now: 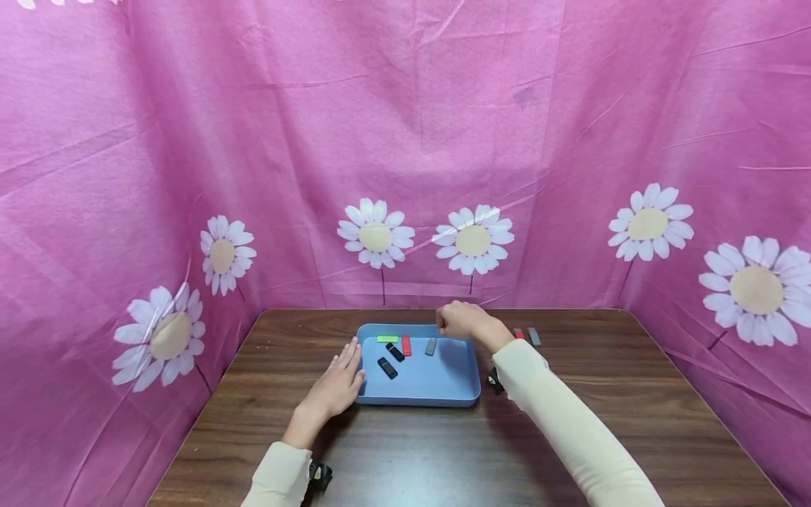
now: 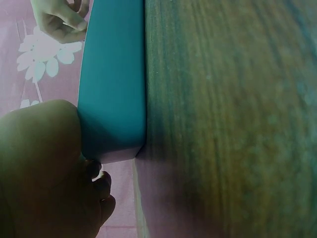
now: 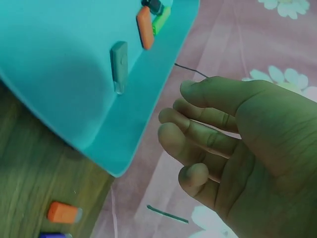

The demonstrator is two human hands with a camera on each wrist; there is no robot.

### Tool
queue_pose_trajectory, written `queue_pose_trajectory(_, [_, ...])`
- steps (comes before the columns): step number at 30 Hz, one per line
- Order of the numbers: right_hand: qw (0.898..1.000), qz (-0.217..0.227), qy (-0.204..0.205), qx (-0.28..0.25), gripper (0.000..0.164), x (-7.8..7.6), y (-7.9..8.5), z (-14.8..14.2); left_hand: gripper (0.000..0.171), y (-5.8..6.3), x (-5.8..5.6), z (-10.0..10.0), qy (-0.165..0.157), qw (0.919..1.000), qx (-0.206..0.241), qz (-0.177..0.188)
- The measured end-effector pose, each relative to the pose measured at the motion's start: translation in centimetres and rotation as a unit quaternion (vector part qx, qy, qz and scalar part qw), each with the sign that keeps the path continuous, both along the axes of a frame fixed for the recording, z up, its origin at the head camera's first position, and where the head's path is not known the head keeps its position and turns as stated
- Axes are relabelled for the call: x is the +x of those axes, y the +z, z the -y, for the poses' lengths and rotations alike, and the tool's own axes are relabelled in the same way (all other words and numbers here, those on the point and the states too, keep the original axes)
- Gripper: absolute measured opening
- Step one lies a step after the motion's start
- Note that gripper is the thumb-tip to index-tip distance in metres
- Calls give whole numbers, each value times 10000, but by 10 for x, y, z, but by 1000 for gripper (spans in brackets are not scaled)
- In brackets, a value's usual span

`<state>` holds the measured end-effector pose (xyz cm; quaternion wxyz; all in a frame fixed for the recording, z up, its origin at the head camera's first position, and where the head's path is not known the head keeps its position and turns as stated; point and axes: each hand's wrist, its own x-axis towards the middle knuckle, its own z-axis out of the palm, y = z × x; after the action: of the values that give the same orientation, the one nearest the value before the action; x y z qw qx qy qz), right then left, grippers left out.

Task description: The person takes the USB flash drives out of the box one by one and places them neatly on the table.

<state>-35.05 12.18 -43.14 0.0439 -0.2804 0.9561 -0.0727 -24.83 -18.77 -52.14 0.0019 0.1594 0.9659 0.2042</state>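
A shallow blue tray (image 1: 418, 387) lies on the table with several USB flash drives in it. They are a green one (image 1: 388, 339), a red one (image 1: 406, 345), a grey one (image 1: 431, 346) and two black ones, the nearer black drive (image 1: 387, 367) lying toward the tray's left. My left hand (image 1: 334, 380) rests against the tray's left rim with its fingers straight. Over the back right corner hovers my right hand (image 1: 461, 320); its fingers are loosely curled and hold nothing, as the right wrist view shows.
Right of the tray, a second red flash drive (image 1: 519, 333) and a second grey one (image 1: 534, 337) lie on the wooden table (image 1: 602, 394). A pink curtain (image 1: 418, 162) with white flowers hangs behind the table and along both sides.
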Motion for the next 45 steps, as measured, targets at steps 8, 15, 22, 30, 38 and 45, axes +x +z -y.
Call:
queue_pose_trajectory(8, [9995,301,-103,14,5,-3,-9,15,60,2,-1,0,-11,10000,-15,13])
queue_pose_trajectory(15, [9979,446,-373,298,11,-3,-20,27,61,2,-2,0,-21,10000,-53,16])
queue_pose_trajectory(22, [9933,435,-514,940,22,-2,-32,35,60,1,-2,0,-18,10000,-19,7])
queue_pose_trajectory(30, [9914,355,-550,1134,16,5,-36,43,60,2,-1,0,-10,10000,-32,4])
queue_pose_trajectory(38, [9909,412,-501,1180,30,6,-34,44,61,2,-1,-1,-1,10000,-74,26])
queue_pose_trajectory(45, [9911,331,-437,1209,46,5,-43,44,60,2,0,-1,19,10000,-24,51])
